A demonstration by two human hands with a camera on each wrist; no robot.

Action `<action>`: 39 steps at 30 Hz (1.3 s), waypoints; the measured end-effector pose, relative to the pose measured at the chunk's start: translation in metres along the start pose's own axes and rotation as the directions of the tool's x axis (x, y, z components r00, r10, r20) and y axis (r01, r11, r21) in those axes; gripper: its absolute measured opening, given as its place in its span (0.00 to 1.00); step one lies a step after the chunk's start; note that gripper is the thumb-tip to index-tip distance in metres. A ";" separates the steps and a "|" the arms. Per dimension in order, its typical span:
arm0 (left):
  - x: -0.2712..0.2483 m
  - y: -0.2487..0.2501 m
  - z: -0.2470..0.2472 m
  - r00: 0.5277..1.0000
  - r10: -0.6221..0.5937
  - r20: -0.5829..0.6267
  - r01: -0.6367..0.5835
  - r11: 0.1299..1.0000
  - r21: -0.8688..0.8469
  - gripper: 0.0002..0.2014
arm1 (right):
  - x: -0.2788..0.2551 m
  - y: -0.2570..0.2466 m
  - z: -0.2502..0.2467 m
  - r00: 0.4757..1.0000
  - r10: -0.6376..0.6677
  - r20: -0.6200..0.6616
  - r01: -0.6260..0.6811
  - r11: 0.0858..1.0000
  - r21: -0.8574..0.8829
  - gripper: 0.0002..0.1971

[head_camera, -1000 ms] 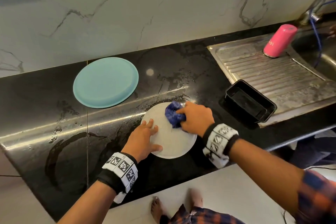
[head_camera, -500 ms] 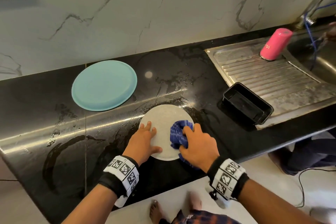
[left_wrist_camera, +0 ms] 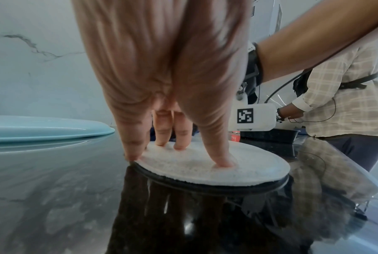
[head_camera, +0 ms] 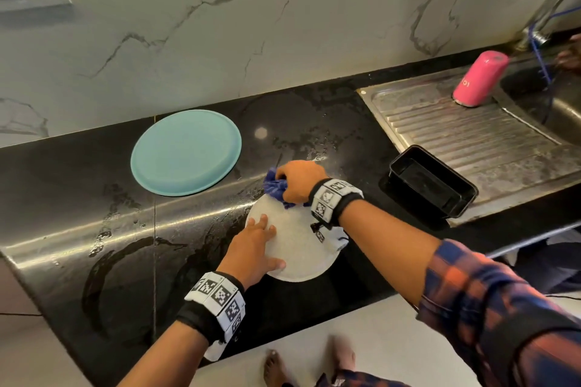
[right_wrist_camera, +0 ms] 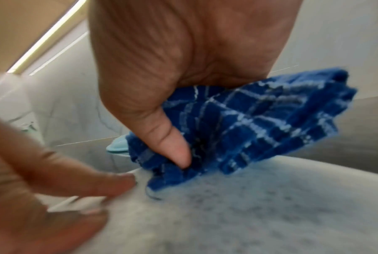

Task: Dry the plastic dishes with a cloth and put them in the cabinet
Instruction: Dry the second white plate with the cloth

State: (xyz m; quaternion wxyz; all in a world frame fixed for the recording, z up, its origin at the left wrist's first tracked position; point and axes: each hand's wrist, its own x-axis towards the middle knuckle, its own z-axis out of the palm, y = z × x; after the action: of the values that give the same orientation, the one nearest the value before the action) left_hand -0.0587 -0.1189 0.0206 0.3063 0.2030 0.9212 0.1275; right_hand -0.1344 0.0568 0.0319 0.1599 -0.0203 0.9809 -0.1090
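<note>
Two hands on one dish. My left hand (head_camera: pixel 256 248) lies flat, fingers straight and spread, pressing the white speckled plate (head_camera: pixel 301 248) down at its 8 o'clock edge; in the left wrist view the fingertips (left_wrist_camera: pixel 223 162) bear on the plate's upturned underside. My right hand (head_camera: pixel 300 181) is closed round the bunched blue checked cloth (head_camera: pixel 275 185), thumb dug into the folds, cloth on the plate's rim at 12 o'clock.

Plate lies face down on the black granite counter (head_camera: pixel 94 229), near the front edge. Counter around it is wet, with streaks and droplets.

Step in hand, as I judge it: drying the underside of the white plate, first of the dishes. Nothing looks ready for the cabinet; no cabinet in view.

Next move calls for working the cloth round the rest of the rim, then flipping the plate to dry its face, lifting it clear of the wet counter.

Outward: teal plate (head_camera: pixel 185 152) face down at 10 o'clock, well apart. Black rectangular container (head_camera: pixel 430 187) at 3 o'clock, at the drainboard's (head_camera: pixel 471 135) edge. Pink tumbler (head_camera: pixel 479 78) inverted at 1 o'clock beside the sink.
</note>
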 end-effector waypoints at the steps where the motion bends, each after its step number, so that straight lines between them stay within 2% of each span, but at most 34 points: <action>1: 0.000 0.000 0.000 1.000 -0.004 -0.001 0.004 1.000 0.001 0.43 | 0.006 -0.009 0.003 0.998 -0.061 0.020 0.062 0.997 -0.049 0.14; 6: 0.000 0.001 0.005 0.999 -0.019 -0.050 0.018 1.000 -0.025 0.39 | 0.013 -0.040 0.020 0.951 -0.297 0.084 0.307 0.938 -0.158 0.24; 9: -0.001 -0.001 0.008 0.998 -0.014 -0.058 0.013 1.000 -0.022 0.40 | 0.011 -0.032 0.022 0.946 -0.313 0.083 0.323 0.933 -0.157 0.25; 15: 0.002 -0.003 0.013 1.000 -0.024 -0.005 0.024 1.000 0.018 0.42 | -0.013 0.026 0.009 1.000 -0.027 0.014 0.026 0.998 0.062 0.11; 20: 0.004 -0.005 0.017 0.999 -0.019 -0.029 0.019 1.000 0.007 0.43 | -0.074 0.056 0.025 0.968 0.243 -0.054 -0.231 0.958 0.172 0.10; 24: 0.007 -0.003 0.019 0.999 -0.025 -0.032 0.026 0.999 0.037 0.44 | -0.127 0.042 0.051 0.947 0.313 -0.077 -0.301 0.944 0.133 0.12; 28: 0.004 -0.001 0.020 0.999 -0.021 -0.034 0.023 0.997 0.071 0.43 | -0.144 0.025 0.062 0.957 0.281 -0.078 -0.275 0.958 0.078 0.14; 32: -0.011 0.010 0.036 0.990 -0.062 -0.125 0.084 0.981 0.176 0.40 | -0.124 0.031 0.049 0.964 0.254 -0.081 -0.251 0.967 0.040 0.13; 35: -0.034 0.026 0.050 0.983 -0.099 -0.156 0.141 0.947 0.287 0.37 | -0.086 0.042 0.036 0.994 0.103 -0.044 -0.101 0.994 0.040 0.15; 39: -0.048 0.019 0.048 0.949 0.042 -0.312 0.049 0.960 0.277 0.26 | -0.025 0.046 0.028 0.992 -0.119 0.040 0.119 0.993 0.010 0.16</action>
State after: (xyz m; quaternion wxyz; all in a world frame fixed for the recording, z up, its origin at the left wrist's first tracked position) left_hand 0.0115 -0.1187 0.0141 0.1237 0.2197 0.9674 0.0256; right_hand -0.1017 0.0974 0.0038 0.1730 -0.0803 0.9741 -0.1217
